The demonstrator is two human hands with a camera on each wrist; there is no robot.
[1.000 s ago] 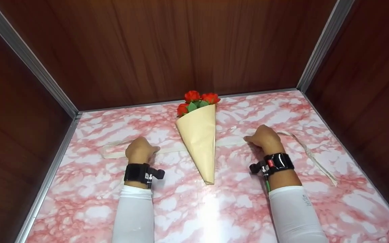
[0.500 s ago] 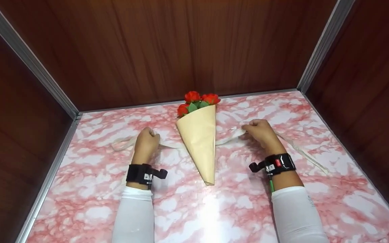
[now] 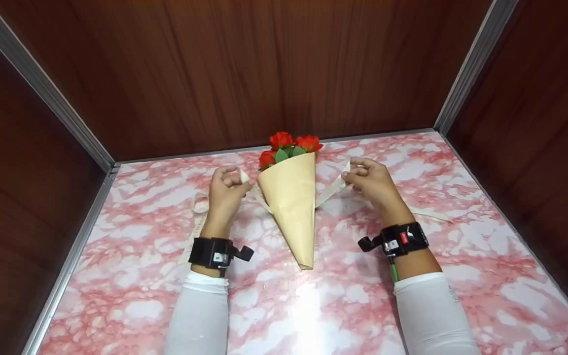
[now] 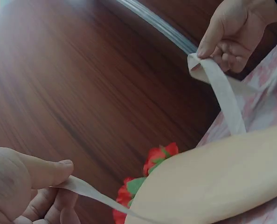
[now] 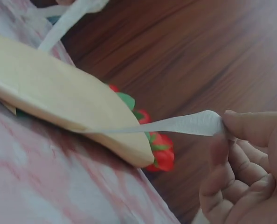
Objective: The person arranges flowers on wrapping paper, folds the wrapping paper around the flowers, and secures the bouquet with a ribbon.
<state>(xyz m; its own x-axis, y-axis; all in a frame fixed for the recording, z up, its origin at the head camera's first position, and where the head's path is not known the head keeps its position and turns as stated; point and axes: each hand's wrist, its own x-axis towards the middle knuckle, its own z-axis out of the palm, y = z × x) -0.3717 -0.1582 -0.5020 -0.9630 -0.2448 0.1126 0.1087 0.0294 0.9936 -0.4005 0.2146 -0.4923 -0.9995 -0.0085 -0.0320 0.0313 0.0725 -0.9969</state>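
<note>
A cone of tan wrapping paper [image 3: 291, 202] lies on the table with several red roses [image 3: 281, 140] and green leaves at its far end. Under the cone passes a white ribbon [image 3: 331, 192], rising on both sides. Left of the cone, my left hand [image 3: 225, 190] pinches the ribbon between thumb and fingers, lifted off the table. My right hand [image 3: 372, 183] pinches the other side of it, also raised. In the left wrist view the ribbon [image 4: 227, 100] runs from the right hand down behind the paper. The part beneath the cone is hidden.
The pink and white marbled table [image 3: 131, 276] is bounded by dark wood panels [image 3: 284, 74] at the back and sides, with metal strips at the corners. Loose ribbon ends trail behind both hands, partly hidden by the wrists.
Both hands have risen from the table and moved inward and away from me, pulling the ribbon up beside the cone. Its loose tails have drawn inward. The bouquet has stayed in place.
</note>
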